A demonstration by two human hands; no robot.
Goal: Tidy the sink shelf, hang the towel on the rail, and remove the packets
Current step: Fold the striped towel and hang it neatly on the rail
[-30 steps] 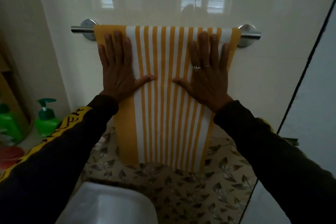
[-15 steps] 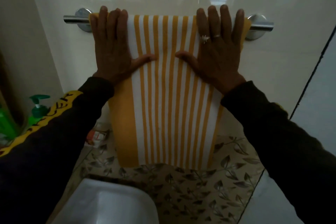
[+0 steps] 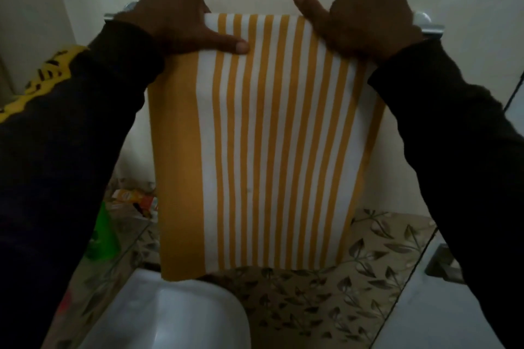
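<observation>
A yellow-and-white striped towel (image 3: 261, 150) hangs over the chrome rail (image 3: 425, 26) on the glossy wall. My left hand (image 3: 175, 20) curls over the towel's top left corner on the rail, thumb pressed flat on the cloth. My right hand (image 3: 365, 22) grips the top right corner the same way, thumb raised. The fingers of both hands reach behind the rail and are hidden. Several orange and red packets (image 3: 133, 198) lie on the floor to the left of the towel's lower edge.
A white basin (image 3: 170, 314) sits below the towel. A green bottle (image 3: 103, 235) stands at the left, partly behind my sleeve. Leaf-patterned floor tiles (image 3: 326, 306) run underneath. A glass panel edge (image 3: 419, 263) rises at the right.
My hands slid up from flat on the towel's front to the rail and curled over its top edge. The view moved closer and lower.
</observation>
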